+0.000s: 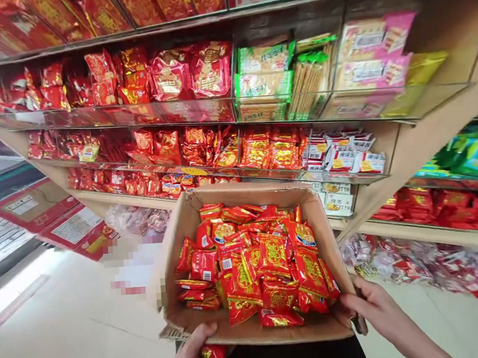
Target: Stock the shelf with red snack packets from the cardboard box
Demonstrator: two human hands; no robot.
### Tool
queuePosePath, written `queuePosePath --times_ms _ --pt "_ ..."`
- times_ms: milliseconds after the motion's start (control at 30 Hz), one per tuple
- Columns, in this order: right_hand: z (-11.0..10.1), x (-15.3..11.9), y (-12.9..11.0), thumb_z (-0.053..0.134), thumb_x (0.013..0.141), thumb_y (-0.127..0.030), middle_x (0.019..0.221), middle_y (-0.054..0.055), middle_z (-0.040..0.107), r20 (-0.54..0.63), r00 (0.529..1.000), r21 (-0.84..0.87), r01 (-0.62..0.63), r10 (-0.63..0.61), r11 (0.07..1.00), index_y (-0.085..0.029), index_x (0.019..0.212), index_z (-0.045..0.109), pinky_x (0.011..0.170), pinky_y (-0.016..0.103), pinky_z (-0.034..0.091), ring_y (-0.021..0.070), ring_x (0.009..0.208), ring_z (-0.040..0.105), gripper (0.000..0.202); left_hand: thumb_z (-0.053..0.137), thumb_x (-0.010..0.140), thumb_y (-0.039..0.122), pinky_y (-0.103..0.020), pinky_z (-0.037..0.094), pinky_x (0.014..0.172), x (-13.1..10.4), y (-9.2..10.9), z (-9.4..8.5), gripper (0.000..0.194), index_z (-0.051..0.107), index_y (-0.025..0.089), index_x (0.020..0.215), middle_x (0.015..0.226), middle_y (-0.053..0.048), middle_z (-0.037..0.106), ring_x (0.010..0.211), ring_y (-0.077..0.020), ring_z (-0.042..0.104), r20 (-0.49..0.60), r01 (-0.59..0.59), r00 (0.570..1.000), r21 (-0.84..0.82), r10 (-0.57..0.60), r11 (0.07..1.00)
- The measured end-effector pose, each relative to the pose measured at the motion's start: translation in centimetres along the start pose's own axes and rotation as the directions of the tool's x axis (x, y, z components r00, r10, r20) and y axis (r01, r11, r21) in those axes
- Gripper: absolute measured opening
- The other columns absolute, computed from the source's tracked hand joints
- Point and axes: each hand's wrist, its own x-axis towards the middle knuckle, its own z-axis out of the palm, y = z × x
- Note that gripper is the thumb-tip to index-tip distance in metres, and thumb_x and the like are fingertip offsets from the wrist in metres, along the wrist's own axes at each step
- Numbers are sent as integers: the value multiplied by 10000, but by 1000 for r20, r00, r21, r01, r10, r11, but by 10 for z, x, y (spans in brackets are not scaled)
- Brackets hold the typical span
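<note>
An open cardboard box (172,227) full of red and gold snack packets (273,253) is held in front of me, its near edge toward my body. My left hand (196,351) grips the near left edge with the thumb over the rim; one red packet (213,355) shows beneath its fingers, outside the box. At the near right corner, my right hand (366,301) is closed on the cardboard, its fingers partly hidden behind the box wall. The packets lie loosely piled, some flat and some on edge.
Beyond the box stand shelves (441,94) with clear front panels, holding red, green, pink and white packets. Bagged goods (416,259) lie low at the right. Printed cartons (74,228) stand at the left beside pale floor (69,327).
</note>
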Motion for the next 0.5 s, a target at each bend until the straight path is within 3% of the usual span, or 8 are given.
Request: queuePosePath --times_ms 133,333,500 --pt "1 -4 20 482 691 -295 600 -14 531 -41 999 43 -34 36 998 -179 641 507 550 225 405 133 585 497 129 653 637 160 -314 534 653 20 -9 2 240 577 123 862 708 -49 674 681 -221 662 47 49 998 70 -52 996" --pt "3 20 45 474 669 -281 727 27 603 -99 995 84 -9 17 996 -153 788 595 643 255 445 175 701 554 212 674 622 172 -311 523 659 55 -14 13 255 579 119 853 664 -41 669 686 -221 661 123 77 988 103 -89 992" --pt "-3 22 70 513 687 -323 861 65 644 -21 1000 97 11 -9 995 -150 888 619 737 284 471 214 810 592 286 666 608 156 -351 520 708 69 -29 15 289 586 108 882 730 -71 689 771 -264 658 128 118 984 51 -124 992"
